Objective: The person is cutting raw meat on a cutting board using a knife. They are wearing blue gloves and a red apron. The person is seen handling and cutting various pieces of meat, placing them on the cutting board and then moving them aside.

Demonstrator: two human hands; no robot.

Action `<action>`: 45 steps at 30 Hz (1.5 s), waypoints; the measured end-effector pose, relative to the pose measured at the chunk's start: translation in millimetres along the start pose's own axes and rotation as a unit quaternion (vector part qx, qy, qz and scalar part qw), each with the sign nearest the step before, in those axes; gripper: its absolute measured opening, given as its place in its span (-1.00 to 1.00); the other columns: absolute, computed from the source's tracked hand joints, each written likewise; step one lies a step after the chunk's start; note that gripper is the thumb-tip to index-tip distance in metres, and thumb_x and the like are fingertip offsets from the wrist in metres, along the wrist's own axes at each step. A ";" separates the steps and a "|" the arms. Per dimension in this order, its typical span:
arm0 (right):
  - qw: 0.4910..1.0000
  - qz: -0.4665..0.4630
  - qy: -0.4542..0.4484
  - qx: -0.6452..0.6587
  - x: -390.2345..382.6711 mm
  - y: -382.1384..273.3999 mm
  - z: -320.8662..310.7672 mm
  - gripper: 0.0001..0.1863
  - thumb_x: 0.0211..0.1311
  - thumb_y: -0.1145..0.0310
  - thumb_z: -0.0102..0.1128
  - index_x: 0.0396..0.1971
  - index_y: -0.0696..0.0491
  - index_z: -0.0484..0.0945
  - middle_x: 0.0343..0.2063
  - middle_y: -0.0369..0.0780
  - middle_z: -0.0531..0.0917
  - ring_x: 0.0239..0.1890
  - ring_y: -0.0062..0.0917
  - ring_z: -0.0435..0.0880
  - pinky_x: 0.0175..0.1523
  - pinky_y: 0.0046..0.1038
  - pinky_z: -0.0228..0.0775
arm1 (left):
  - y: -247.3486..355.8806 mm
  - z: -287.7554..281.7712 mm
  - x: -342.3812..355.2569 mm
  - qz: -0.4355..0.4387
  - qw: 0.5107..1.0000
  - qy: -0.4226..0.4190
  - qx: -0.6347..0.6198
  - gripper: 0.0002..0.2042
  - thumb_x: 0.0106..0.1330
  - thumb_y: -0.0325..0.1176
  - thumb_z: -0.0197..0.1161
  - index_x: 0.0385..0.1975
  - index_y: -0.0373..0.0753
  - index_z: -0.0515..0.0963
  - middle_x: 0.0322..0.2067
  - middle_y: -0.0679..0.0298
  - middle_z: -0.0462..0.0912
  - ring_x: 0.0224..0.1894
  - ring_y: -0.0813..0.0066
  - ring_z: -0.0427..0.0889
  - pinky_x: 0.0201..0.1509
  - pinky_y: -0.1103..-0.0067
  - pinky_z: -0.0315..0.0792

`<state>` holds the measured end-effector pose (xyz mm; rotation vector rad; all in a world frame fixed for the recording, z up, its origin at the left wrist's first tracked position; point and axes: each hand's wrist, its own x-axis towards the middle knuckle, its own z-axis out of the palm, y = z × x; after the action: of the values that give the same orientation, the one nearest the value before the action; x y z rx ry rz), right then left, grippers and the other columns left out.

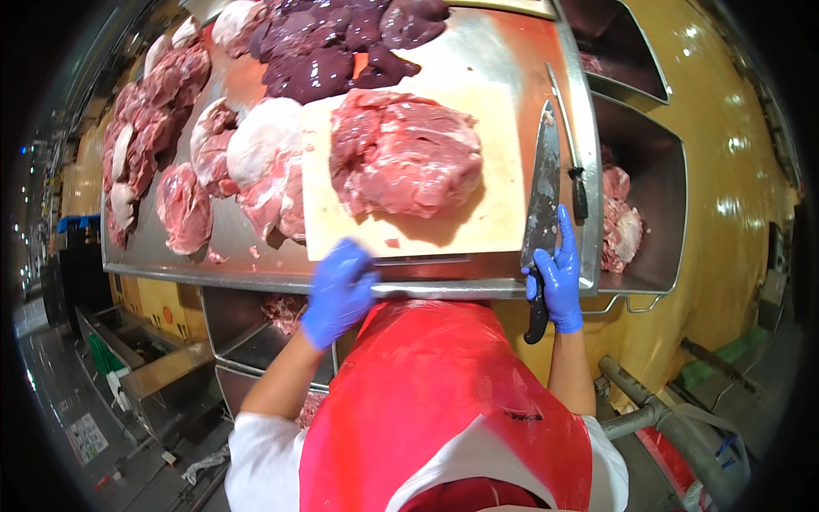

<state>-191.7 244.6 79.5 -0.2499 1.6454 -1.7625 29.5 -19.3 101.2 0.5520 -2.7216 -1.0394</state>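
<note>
A large boneless piece of raw red meat (405, 154) lies on a cream cutting board (499, 230) on the metal table. My right hand (560, 286), in a blue glove, grips the black handle of a broad, long-bladed knife (543, 188) at the table's front edge. Its index finger is stretched out beside the handle, while the blade points away from me along the board's right side. My left hand (338, 294), also gloved in blue, hangs by the board's near left corner. Motion blurs its fingers, and I see nothing in it.
A sharpening steel (566, 128) lies right of the knife. Pieces of meat with pale fat (269, 141) fill the table's left side, and dark purple organ meat (311, 51) is heaped at the back. Metal bins (661, 196) holding meat stand to the right; others (239, 328) stand below left.
</note>
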 end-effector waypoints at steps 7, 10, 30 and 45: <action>0.997 0.083 0.005 -0.007 72.8 3.1 19.4 -0.82 0.37 0.26 0.08 -0.20 0.05 0.44 -0.53 -0.20 0.59 -0.67 -0.55 0.56 -0.61 -0.56 0.44 | -30.7 -38.0 -55.5 -0.087 0.988 0.078 0.102 -0.47 0.16 -0.28 0.36 0.16 -0.24 0.45 0.18 -0.08 0.44 0.23 -0.06 0.42 0.29 0.18 0.30; 0.990 0.090 0.076 0.083 62.6 6.0 59.8 -0.81 0.36 0.26 0.07 -0.21 0.06 0.44 -0.34 -0.16 0.61 -0.45 -0.42 0.66 -0.41 -0.34 0.67 | -35.6 -41.8 68.4 0.046 0.981 0.191 -0.010 -0.46 0.23 -0.20 0.38 0.16 -0.33 0.45 0.16 -0.09 0.46 0.24 -0.03 0.43 0.31 0.29 0.31; 0.997 -0.018 -0.063 0.048 163.5 -16.6 63.4 -0.77 0.38 0.30 0.08 -0.07 0.06 0.52 -0.23 -0.29 0.61 -0.17 -0.64 0.56 -0.04 -0.55 0.44 | -54.5 74.6 16.8 -0.135 0.884 0.358 -0.270 -0.58 0.47 -0.20 0.08 0.20 -0.31 0.32 0.07 0.10 0.43 0.12 0.24 0.46 0.23 0.34 0.34; 0.983 -0.063 -0.043 -0.170 63.5 -21.3 84.2 -0.76 0.42 0.26 0.14 -0.10 0.07 0.39 -0.53 -0.27 0.56 -0.72 -0.69 0.44 -0.63 -0.60 0.28 | -138.6 3.0 -89.6 -0.175 0.889 0.406 -0.117 -0.86 0.35 -0.47 0.23 -0.16 -0.35 0.58 -0.25 0.27 0.63 -0.26 0.53 0.52 -0.10 0.55 0.44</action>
<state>-197.3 138.1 94.0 -0.5891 1.8964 -1.5264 149.2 -76.9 3.1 1.1503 -1.7720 -0.9001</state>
